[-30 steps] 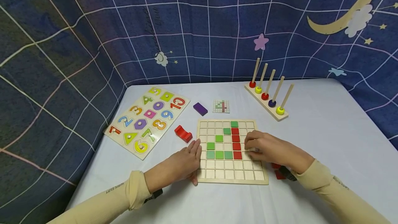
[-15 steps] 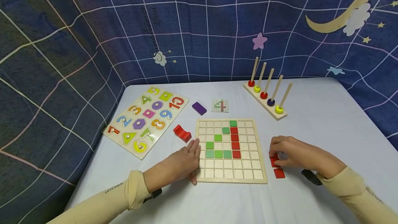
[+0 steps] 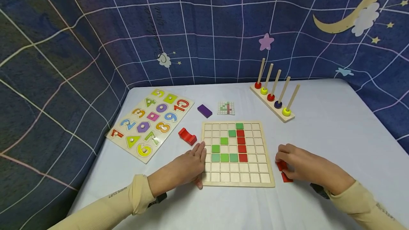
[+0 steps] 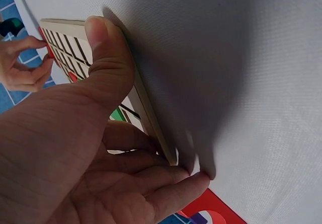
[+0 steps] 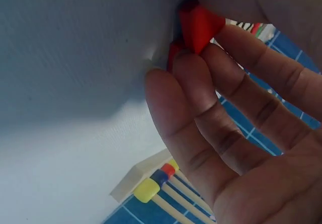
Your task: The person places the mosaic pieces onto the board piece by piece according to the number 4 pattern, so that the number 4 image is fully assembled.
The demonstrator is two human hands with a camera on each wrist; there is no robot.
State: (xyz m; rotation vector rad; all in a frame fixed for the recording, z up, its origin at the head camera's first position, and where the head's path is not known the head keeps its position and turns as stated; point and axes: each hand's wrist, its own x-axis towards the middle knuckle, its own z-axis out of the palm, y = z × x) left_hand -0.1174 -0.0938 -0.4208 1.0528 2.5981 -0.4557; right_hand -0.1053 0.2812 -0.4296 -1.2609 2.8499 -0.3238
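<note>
A wooden grid board (image 3: 238, 184) lies flat, with green tiles (image 3: 224, 157) in a stepped line and red tiles (image 3: 241, 148) in a column. My left hand (image 3: 188, 164) rests along the board's left edge, thumb near the front corner. In the left wrist view its thumb (image 4: 103, 43) touches the board's rim and its fingers reach down beside it to the cloth. Right of the board, my right hand (image 3: 301, 162) pinches a tilted red tile (image 5: 198, 27) between thumb and fingers. Other loose red tiles lie under and beside that hand, partly hidden.
A number puzzle board (image 3: 150, 125) lies at the left. Nearby are a red curved block (image 3: 187, 136), a purple block (image 3: 205, 111) and a small pattern card (image 3: 226, 108). A peg stand with beads (image 3: 271, 102) stands at the back right, before a blue curtain (image 3: 198, 27).
My right hand has left the board for the loose red tiles at its right, then shifted slightly nearer over them, gripping one. The left hand has stayed at the board's edge.
</note>
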